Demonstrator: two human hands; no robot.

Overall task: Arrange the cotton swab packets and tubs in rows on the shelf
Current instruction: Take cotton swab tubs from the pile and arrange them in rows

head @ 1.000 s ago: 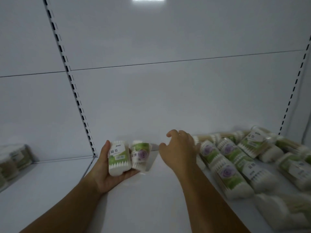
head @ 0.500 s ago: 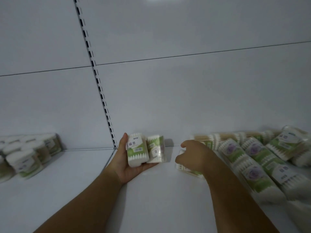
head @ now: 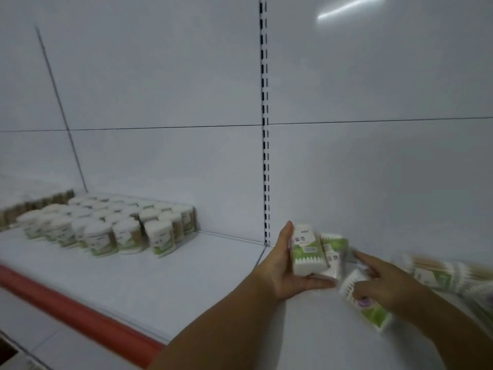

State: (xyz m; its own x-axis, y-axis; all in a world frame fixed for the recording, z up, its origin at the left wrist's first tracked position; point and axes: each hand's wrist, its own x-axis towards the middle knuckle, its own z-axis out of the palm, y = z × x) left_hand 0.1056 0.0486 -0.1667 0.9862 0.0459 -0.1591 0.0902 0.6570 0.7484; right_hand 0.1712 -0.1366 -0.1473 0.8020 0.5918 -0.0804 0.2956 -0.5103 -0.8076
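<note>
From the head camera: a person's left hand [head: 286, 265], at about 4 o'clock in the frame, grips two white-and-green plastic packets of cotton swabs [head: 308, 253] upright and side by side. The thumb lies along the near packet's left side and the fingers are curled beneath both. The packets are held just above the white metal shelf [head: 160, 279]. Immediately at 3 o'clock of that hand, the right hand [head: 386, 283] holds a blurred green-and-purple-labelled swab packet [head: 369, 309]. It is tilted with its swab tips toward 11 o'clock, and the thumb lies across it. The index finger points at the left hand's pair, but motion blur hides whether it touches them. A loose pile of flat-lying swab packets [head: 440, 273] sits at the frame's right edge, near 4 o'clock, behind the right hand. Well apart, between 8 and 9 o'clock, white-lidded round swab tubs [head: 106, 228] stand upright in rows against the white back panel [head: 160, 89]. A black-slotted shelving upright [head: 264, 129] runs from 12 o'clock down to the shelf, just beside the left thumb. A red front-edge strip [head: 66, 299] crosses at 7 o'clock.
</note>
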